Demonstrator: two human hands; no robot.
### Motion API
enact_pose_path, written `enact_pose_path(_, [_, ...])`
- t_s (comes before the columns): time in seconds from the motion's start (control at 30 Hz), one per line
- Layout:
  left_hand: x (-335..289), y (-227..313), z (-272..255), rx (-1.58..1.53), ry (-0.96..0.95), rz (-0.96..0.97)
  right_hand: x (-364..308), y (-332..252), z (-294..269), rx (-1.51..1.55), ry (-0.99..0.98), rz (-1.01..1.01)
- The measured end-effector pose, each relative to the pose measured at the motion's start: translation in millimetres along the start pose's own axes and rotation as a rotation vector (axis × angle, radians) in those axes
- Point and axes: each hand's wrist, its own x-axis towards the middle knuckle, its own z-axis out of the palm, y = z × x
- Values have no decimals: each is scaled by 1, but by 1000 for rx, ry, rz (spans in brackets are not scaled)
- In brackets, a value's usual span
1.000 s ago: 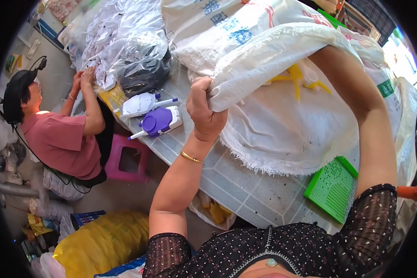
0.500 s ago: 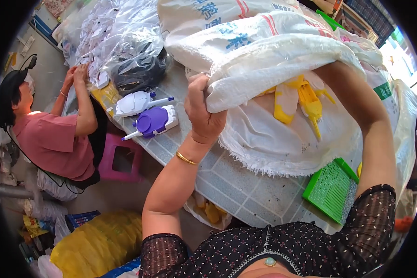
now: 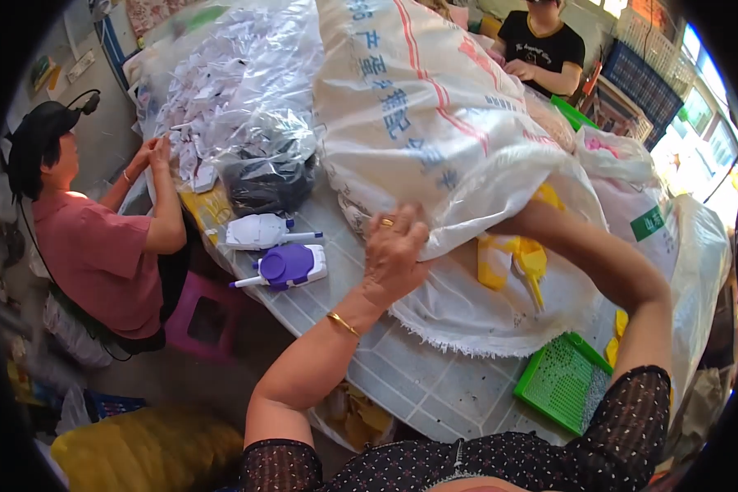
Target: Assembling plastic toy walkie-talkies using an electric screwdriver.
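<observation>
A large white woven sack [image 3: 385, 107] lies on the table with its mouth toward me. My left hand [image 3: 398, 246], slightly blurred, is closed on the edge of the sack's mouth, with a ring and a gold bangle showing. My right forearm reaches into the opening; the sack hides the right hand and whatever it touches. Just below that forearm, yellow plastic parts [image 3: 531, 258] and a yellow-and-white plastic casing [image 3: 492, 262] lie in the sack's mouth.
Two toy-like handsets stand left of my hand: a white one [image 3: 258, 232] and a purple-and-white one [image 3: 287, 266]. A green perforated tray [image 3: 553, 381] sits near the front edge. One person [image 3: 98, 238] works at left, another [image 3: 541, 49] at the far side. A pink stool [image 3: 197, 316] stands below.
The sack's raised mouth has dropped lower, and my left hand has moved down and right with its edge. My right arm remains inside. The view has tilted up, showing the far person.
</observation>
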Motion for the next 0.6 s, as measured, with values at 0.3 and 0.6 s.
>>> enact_pose_path(0.3, [3, 23, 3, -121, -279, -9, 44, 9, -128, 722, 6, -65])
enact_pose_path(0.6, [-4, 16, 9, -175, -435, 47, 276, 47, -113, -217, 737, 131])
